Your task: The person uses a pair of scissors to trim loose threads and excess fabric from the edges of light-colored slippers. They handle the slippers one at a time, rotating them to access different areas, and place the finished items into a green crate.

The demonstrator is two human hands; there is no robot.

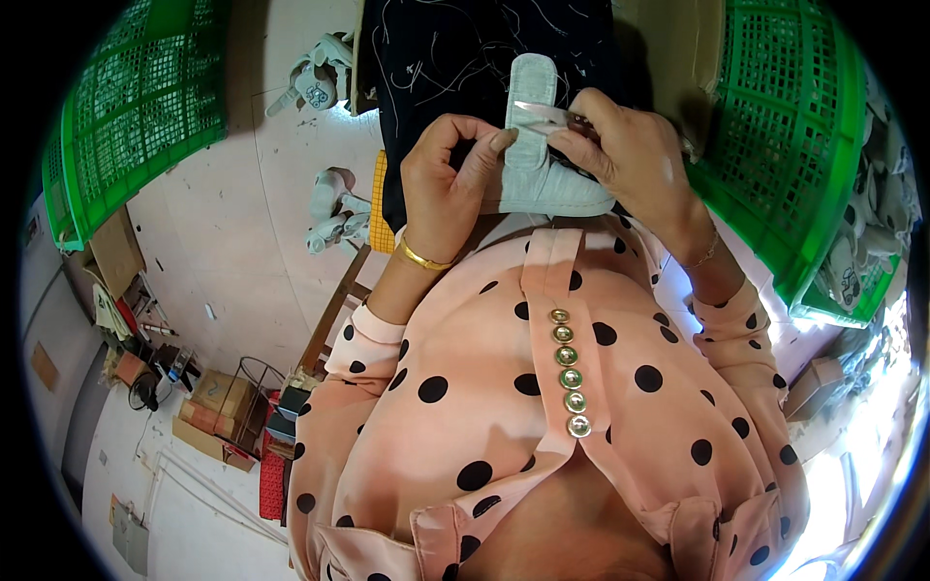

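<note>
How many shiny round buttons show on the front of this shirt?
6 shiny round metallic buttons, in one line down the peach black-dotted fabric shirt: top, second, third, fourth, fifth, bottom. Folds may hide more.

Around me I see a pale floor (213, 266), with a green crate (136, 121) and a cardboard box (218, 405) on my left. Bright light (857, 474) glares at my right.
</note>
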